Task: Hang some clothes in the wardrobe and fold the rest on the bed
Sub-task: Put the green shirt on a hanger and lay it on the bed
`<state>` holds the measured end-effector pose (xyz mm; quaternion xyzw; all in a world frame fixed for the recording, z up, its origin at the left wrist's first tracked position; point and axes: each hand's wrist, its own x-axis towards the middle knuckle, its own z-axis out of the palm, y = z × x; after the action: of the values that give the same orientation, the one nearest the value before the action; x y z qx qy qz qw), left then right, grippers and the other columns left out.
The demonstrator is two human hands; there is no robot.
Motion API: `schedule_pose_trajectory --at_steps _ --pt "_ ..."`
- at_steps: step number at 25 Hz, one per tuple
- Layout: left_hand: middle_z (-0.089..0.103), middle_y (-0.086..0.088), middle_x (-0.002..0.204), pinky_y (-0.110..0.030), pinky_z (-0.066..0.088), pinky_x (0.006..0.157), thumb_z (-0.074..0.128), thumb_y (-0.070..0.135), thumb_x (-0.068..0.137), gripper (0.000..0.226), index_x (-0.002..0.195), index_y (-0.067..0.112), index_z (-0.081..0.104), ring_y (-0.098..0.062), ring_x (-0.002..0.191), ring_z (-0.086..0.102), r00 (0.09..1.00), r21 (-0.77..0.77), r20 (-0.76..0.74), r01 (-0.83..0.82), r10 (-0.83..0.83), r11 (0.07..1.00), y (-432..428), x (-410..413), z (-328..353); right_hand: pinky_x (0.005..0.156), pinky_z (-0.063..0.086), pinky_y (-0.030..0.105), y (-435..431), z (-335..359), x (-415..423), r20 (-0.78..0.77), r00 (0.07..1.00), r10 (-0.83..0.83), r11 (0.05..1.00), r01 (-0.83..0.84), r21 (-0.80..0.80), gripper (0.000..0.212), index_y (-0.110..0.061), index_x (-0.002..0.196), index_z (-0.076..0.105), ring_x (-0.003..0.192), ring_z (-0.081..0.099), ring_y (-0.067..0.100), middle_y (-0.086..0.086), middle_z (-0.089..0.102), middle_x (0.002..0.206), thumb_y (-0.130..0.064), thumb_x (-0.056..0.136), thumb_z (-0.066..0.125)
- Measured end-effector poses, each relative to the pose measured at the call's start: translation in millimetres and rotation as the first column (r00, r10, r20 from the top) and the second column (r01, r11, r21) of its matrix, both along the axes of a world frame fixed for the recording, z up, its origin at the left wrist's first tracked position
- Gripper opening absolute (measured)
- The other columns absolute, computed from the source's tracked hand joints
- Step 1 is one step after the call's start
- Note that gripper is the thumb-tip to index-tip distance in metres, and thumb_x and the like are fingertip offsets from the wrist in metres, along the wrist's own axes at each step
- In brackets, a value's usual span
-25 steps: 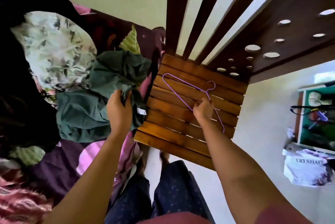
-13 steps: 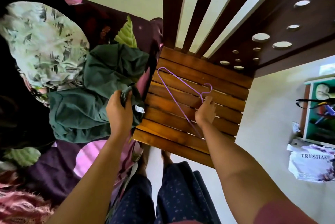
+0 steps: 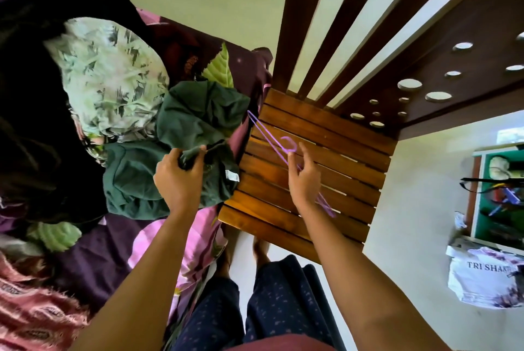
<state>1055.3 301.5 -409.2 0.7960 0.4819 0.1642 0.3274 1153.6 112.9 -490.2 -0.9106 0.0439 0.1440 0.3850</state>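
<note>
Bright daylight, wide-angle edge distortion

A bunched fold of a dark green garment [image 3: 198, 112] is gripped by the left hand [image 3: 177, 177] at the edge of the bed [image 3: 93, 251]; a white label is seen on the cloth. A purple hanger [image 3: 266, 135] is pinched just below its hook by the right hand [image 3: 304, 177] above the slatted wooden chair [image 3: 340, 152]. One end of the hanger is pointed toward the garment. A pale floral cloth [image 3: 113, 81] and a black garment [image 3: 28, 123] are piled beside the green one. A white printed bag [image 3: 482, 277] is seen on the floor.
</note>
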Motion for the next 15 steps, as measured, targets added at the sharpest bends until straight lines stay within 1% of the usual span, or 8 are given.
schedule_pose_trajectory --at_steps 2,5,7,8,10,12,13,15 --pt "0.056 -0.017 0.071 -0.04 0.039 0.064 0.066 0.031 0.084 0.037 0.07 0.0 0.052 -0.034 0.07 0.053 1.0 0.001 0.009 -0.02 0.02 1.0 9.3 -3.5 8.4 0.06 0.048 0.028 13.9 21.4 1.8 0.092 0.995 0.046 0.998 -0.042 -0.039 0.04 -0.021 0.126 0.061 0.087 0.068 0.022 0.005 0.072 0.106 -0.043 0.096 0.047" --pt "0.057 -0.02 0.078 -0.036 0.035 0.067 0.062 0.016 0.087 0.022 0.078 -0.002 0.054 -0.036 0.078 0.053 0.997 0.015 0.041 -0.065 0.064 0.998 25.1 -11.8 31.9 0.05 0.04 0.027 30.1 61.2 5.2 0.186 0.967 0.173 0.982 -0.184 0.042 0.037 -0.017 0.117 0.067 0.067 0.067 0.024 0.007 0.073 0.079 -0.038 0.099 0.042" --pt "0.058 -0.023 0.082 -0.035 0.034 0.068 0.06 0.015 0.087 0.02 0.083 -0.004 0.056 -0.037 0.08 0.053 0.991 0.054 0.07 -0.117 0.113 0.992 36.8 -19.8 50.6 0.046 0.038 0.025 38.2 88.0 8.0 0.251 0.902 0.351 0.926 -0.374 0.049 0.038 -0.02 0.127 0.06 0.053 0.058 0.013 0.002 0.068 0.067 -0.038 0.099 0.041" --pt "0.058 -0.024 0.083 -0.034 0.034 0.068 0.06 0.017 0.086 0.022 0.083 -0.004 0.056 -0.037 0.081 0.053 0.987 0.078 0.096 -0.14 0.132 0.987 44.0 -24.3 60.1 0.045 0.036 0.019 42.8 100.9 9.5 0.281 0.845 0.454 0.876 -0.481 0.03 0.039 -0.022 0.13 0.056 0.052 0.054 0.006 -0.001 0.067 0.068 -0.038 0.099 0.041" --pt "0.059 -0.023 0.082 -0.037 0.037 0.069 0.057 0.026 0.081 0.029 0.081 -0.003 0.057 -0.037 0.081 0.055 0.976 0.116 0.131 -0.191 0.175 0.975 61.7 -32.4 76.5 0.053 0.04 0.014 54.2 125.5 14.1 0.269 0.771 0.577 0.787 -0.613 0.07 0.034 -0.025 0.129 0.058 0.065 0.055 0.002 -0.004 0.071 0.086 -0.034 0.099 0.043" --pt "0.06 -0.022 0.082 -0.041 0.041 0.072 0.054 0.033 0.079 0.034 0.081 -0.001 0.059 -0.039 0.082 0.057 0.962 0.142 0.149 -0.251 0.23 0.957 84.3 -41.9 97.8 0.066 0.047 0.017 71.9 161.9 14.3 0.17 0.785 0.595 0.746 -0.619 0.246 0.031 -0.025 0.127 0.06 0.077 0.06 0.002 -0.013 0.069 0.095 -0.028 0.098 0.049" --pt "0.061 -0.022 0.082 -0.043 0.042 0.073 0.055 0.034 0.08 0.034 0.082 -0.001 0.059 -0.04 0.083 0.057 0.955 0.155 0.157 -0.274 0.25 0.949 96.5 -46.1 108.9 0.072 0.046 0.013 81.6 182.3 14.2 0.153 0.79 0.594 0.727 -0.608 0.32 0.03 -0.021 0.126 0.061 0.083 0.06 -0.001 -0.016 0.068 0.098 -0.024 0.096 0.054" --pt "0.061 -0.024 0.084 -0.043 0.042 0.075 0.059 0.028 0.084 0.03 0.084 -0.002 0.06 -0.041 0.087 0.057 0.949 0.187 0.169 -0.294 0.265 0.937 120.3 -52.3 132.4 0.089 0.043 0.007 101.1 222.3 14.0 0.205 0.764 0.611 0.681 -0.64 0.356 0.029 -0.011 0.122 0.063 0.1 0.056 -0.008 -0.006 0.066 0.112 -0.018 0.094 0.058"
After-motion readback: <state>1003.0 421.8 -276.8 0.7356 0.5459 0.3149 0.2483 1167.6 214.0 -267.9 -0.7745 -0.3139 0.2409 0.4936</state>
